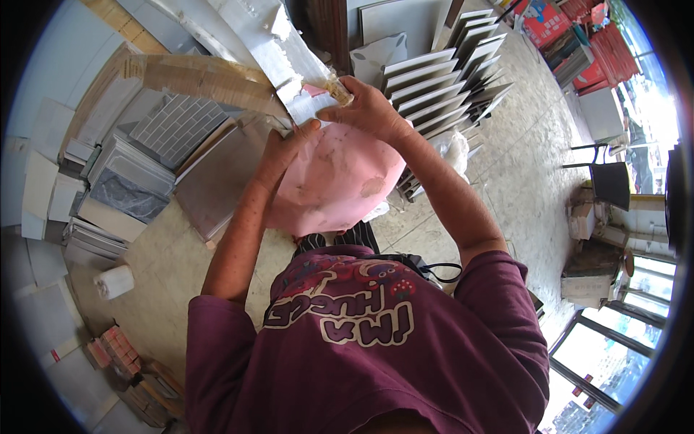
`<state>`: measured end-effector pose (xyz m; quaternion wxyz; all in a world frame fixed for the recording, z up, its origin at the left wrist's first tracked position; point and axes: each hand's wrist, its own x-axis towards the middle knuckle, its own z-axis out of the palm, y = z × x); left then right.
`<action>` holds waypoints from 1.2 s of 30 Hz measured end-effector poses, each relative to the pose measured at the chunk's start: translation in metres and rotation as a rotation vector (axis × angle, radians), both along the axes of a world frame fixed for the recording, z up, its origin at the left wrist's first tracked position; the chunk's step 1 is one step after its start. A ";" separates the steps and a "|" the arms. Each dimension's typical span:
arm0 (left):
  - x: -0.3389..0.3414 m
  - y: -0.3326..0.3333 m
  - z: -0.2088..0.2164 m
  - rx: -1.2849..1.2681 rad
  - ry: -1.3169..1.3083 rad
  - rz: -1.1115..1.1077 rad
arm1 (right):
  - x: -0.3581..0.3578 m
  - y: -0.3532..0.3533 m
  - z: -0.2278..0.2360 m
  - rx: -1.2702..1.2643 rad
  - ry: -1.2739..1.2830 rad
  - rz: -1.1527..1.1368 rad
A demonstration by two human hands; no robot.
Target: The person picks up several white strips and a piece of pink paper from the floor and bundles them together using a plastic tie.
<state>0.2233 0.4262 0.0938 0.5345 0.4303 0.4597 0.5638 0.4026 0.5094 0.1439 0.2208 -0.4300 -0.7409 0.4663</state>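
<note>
Bag, pink and smudged, hangs just above the middle toward 12 o'clock, with the left hand partly curled at its upper edge toward 11 o'clock and the right hand half closed at its top toward 12, seeming to pinch the edge beside the end of a pale torn strip, though the left's exact hold cannot be told. Work looks partway: the bag is up between both hands but not yet released, and its contents are hidden. Farther out, upright panels stand toward 1 o'clock and a brick-patterned board toward 10.
</note>
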 end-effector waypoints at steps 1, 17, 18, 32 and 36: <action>0.000 -0.002 -0.001 0.004 -0.012 0.013 | -0.002 -0.007 0.007 0.063 -0.033 -0.037; 0.022 -0.011 -0.009 0.144 -0.187 0.176 | 0.000 -0.043 0.026 0.826 -0.052 -0.196; 0.024 -0.012 -0.007 0.168 -0.177 0.180 | 0.000 -0.042 0.025 0.801 -0.037 -0.200; 0.009 -0.026 0.008 -0.138 -0.108 0.061 | 0.009 -0.038 0.017 0.219 0.321 -0.275; -0.002 -0.029 0.004 -0.182 0.007 0.060 | 0.019 -0.028 0.021 0.163 0.344 -0.318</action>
